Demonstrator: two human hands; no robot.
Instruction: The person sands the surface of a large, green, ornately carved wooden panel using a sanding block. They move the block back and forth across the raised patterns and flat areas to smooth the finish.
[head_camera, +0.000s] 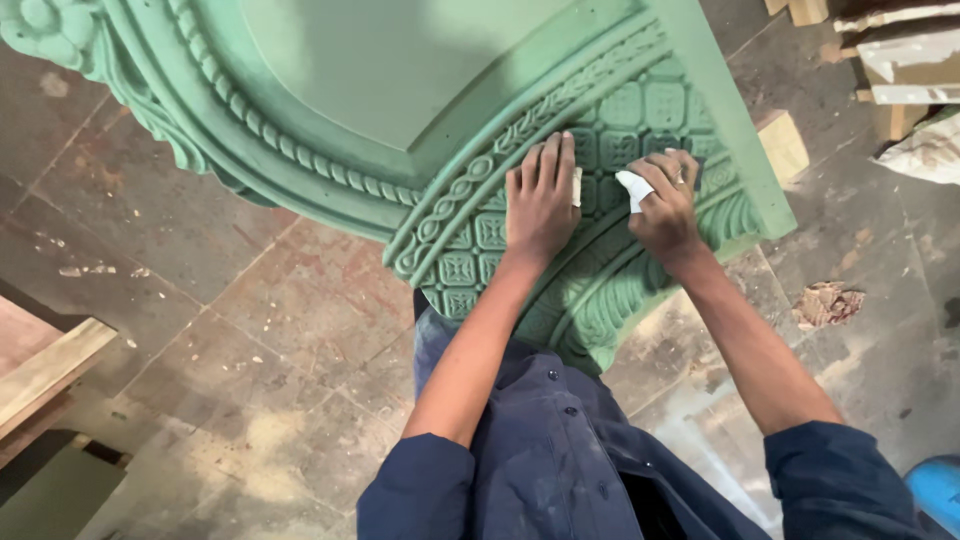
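A large green carved panel (400, 90) with a braided border and square flower tiles stands over the floor in front of me. My left hand (540, 200) lies flat on the tiled band, fingers together, with a small pale piece (577, 187) showing at its right edge. My right hand (665, 205) rests on the same band just to the right, fingers curled around a small folded white piece of paper or cloth (633, 188) pressed to the carving.
Stained stone floor tiles (250, 330) lie below. Wooden planks (45, 375) sit at the left edge. A wood block (783, 145) props the panel's right side. Timber and white-smeared boards (900, 60) are stacked top right. A crumpled brown scrap (828, 303) lies on the floor.
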